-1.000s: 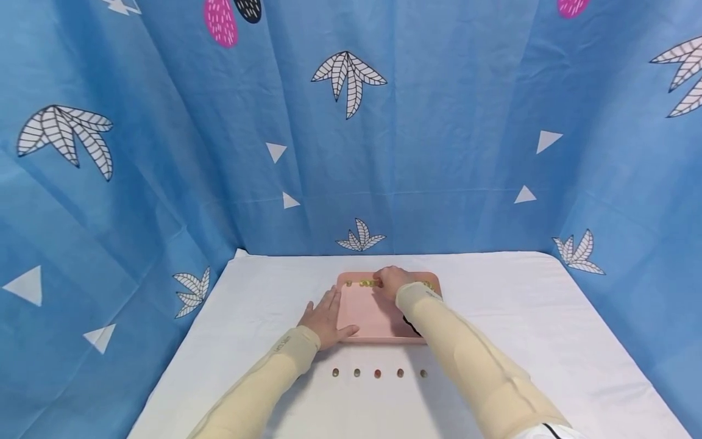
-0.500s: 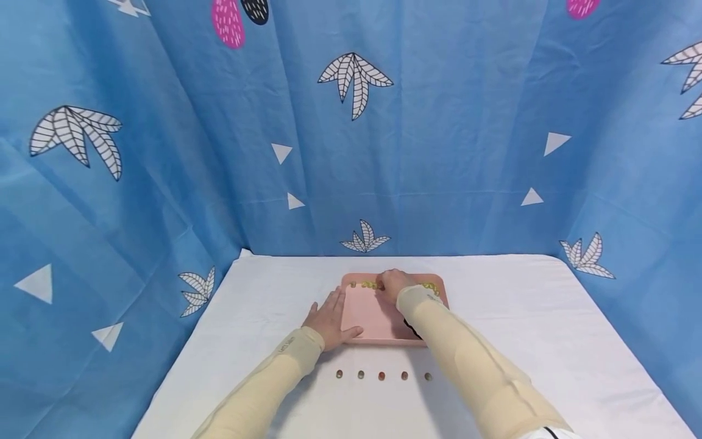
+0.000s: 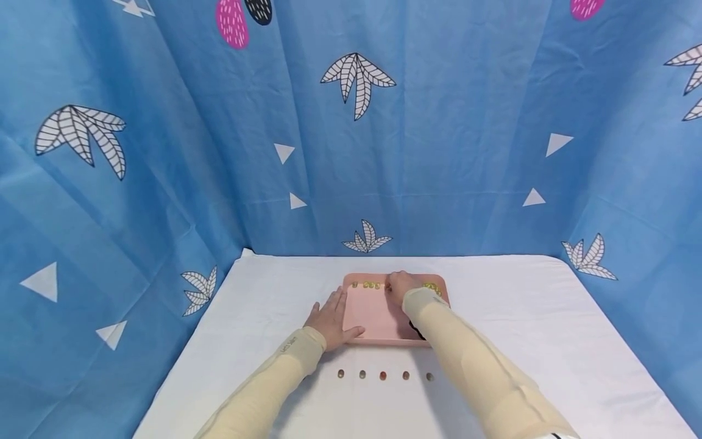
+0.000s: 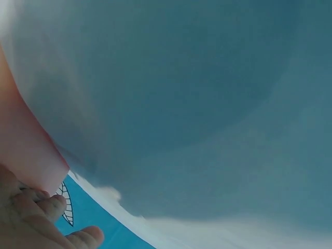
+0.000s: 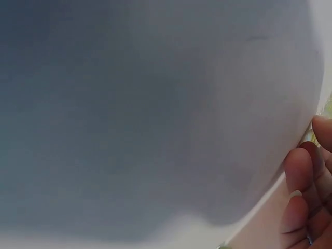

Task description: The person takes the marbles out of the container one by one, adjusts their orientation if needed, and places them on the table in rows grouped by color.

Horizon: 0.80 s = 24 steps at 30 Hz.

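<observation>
The right hand [image 3: 402,288], grip unclear, had drawn off, leaving yellow pieces [image 3: 371,285] lined at its left; the outspread left hand [image 3: 330,321] touched the tray [image 3: 373,314].

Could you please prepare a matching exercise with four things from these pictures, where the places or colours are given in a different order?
Things:
1. left hand
2. right hand
3. row of five small oval pieces
4. printed curtain

Places or colours:
a. blue, with white leaf shapes
b. at the left edge of the pink tray, fingers spread
c. on the white cloth, nearer to the person than the tray
d. at the tray's far side

Right pairs: 1-b, 2-d, 3-c, 4-a
</observation>
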Tool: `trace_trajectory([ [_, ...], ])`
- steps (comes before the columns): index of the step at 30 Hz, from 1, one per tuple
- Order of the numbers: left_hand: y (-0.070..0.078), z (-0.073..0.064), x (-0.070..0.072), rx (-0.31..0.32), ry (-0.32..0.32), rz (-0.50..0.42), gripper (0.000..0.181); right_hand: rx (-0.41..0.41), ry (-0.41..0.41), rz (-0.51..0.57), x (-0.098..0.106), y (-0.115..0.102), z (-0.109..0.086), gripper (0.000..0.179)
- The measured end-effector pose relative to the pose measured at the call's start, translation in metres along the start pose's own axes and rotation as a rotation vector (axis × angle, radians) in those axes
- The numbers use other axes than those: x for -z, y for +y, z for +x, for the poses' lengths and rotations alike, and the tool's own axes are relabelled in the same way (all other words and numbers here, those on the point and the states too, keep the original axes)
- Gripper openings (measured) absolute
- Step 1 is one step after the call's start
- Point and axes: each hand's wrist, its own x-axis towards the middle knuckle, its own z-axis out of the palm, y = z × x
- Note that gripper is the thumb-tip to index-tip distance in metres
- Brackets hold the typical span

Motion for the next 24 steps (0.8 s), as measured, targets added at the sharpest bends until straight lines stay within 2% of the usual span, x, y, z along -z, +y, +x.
trace_trajectory([
  [6, -0.001, 0.001, 0.0, 0.011, -0.003, 0.0, 0.11, -0.078, -0.038, 0.069, 0.003, 0.005, -0.007, 0.023],
  [14, -0.001, 0.001, 0.0, 0.019, -0.012, -0.017, 0.109, 0.011, 0.042, 0.005, -0.005, 0.007, -0.003, 0.012],
  [18, -0.001, -0.001, 0.002, 0.011, -0.009, -0.015, 0.109, 0.024, 0.05, 0.024, -0.006, 0.003, -0.001, 0.009],
  [24, 0.0, -0.002, 0.003, 0.012, -0.024, -0.005, 0.109, 0.047, 0.038, 0.028, -0.015, -0.003, 0.008, 0.017],
])
